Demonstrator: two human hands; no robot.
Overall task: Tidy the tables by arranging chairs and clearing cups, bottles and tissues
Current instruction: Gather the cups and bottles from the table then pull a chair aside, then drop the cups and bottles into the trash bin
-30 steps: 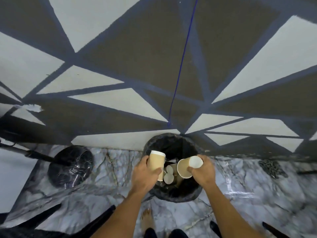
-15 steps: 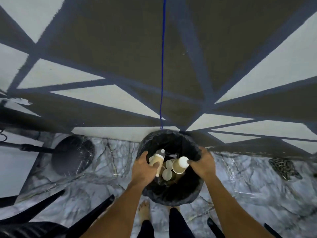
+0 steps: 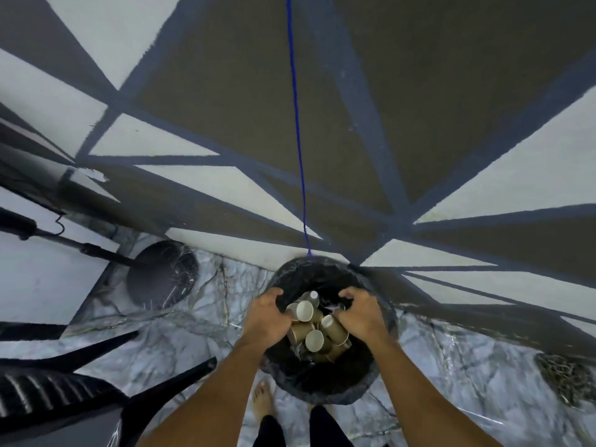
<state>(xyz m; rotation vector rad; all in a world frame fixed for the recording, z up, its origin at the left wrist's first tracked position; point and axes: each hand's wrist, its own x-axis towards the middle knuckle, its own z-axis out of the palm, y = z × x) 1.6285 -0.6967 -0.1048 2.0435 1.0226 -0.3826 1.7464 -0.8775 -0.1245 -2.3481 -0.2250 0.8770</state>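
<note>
Both the left hand (image 3: 269,317) and the right hand (image 3: 362,314) curl their grip, seemingly pinching the rim of the black plastic bin liner (image 3: 322,390). Brown paper cups (image 3: 314,340) lie inside it. Binning looks finished; the next step is likely letting go and fetching more litter.

Seen from above, the person's arms were bare along all their visible length, the left forearm (image 3: 206,395) entering at the lower centre-left of the frame and the right forearm (image 3: 419,391) at the lower right. The left hand (image 3: 267,319) and right hand (image 3: 364,316), just below centre, were likewise uncovered. At the bottom centre, dark close-fitting trousers (image 3: 269,430) covered both legs. One bare foot (image 3: 263,403) showed just above the left trouser leg, its toes plainly visible; the other foot was hidden from the camera.
</note>
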